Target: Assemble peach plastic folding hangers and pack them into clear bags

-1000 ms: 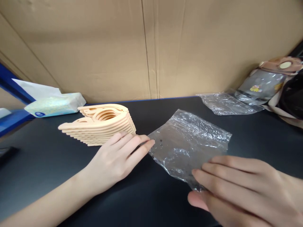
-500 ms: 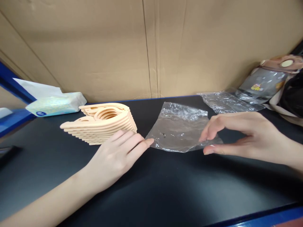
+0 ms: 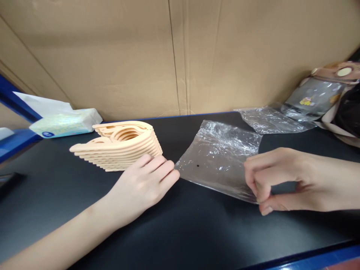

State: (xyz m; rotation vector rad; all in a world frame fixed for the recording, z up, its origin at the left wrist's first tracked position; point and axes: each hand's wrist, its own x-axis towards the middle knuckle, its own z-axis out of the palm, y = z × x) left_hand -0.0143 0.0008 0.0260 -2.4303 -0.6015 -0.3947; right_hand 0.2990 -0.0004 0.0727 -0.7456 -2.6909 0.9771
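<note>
A clear plastic bag (image 3: 219, 161) with a small dark hole lies on the black table (image 3: 197, 236), its near edge stretched between my hands. My left hand (image 3: 149, 180) pinches the bag's left corner, fingers curled. At the right, the thumb and forefinger of my right hand (image 3: 284, 180) close on the near right corner. Just behind my left hand stands a neat stack of cream plastic clothes hangers (image 3: 120, 148), touching or nearly touching its knuckles.
A tissue pack (image 3: 66, 122) sits at the back left. Another clear plastic bag (image 3: 275, 119) lies at the back right, before a transparent bottle (image 3: 312, 97) with a brown top. A cardboard wall (image 3: 126, 56) rises behind the table. A dark object (image 3: 7, 179) shows at the left edge.
My right hand has moved toward me and slightly right, and its thumb and finger have closed on the bag's corner. The bag is pulled flatter and tauter. My left hand has barely moved.
</note>
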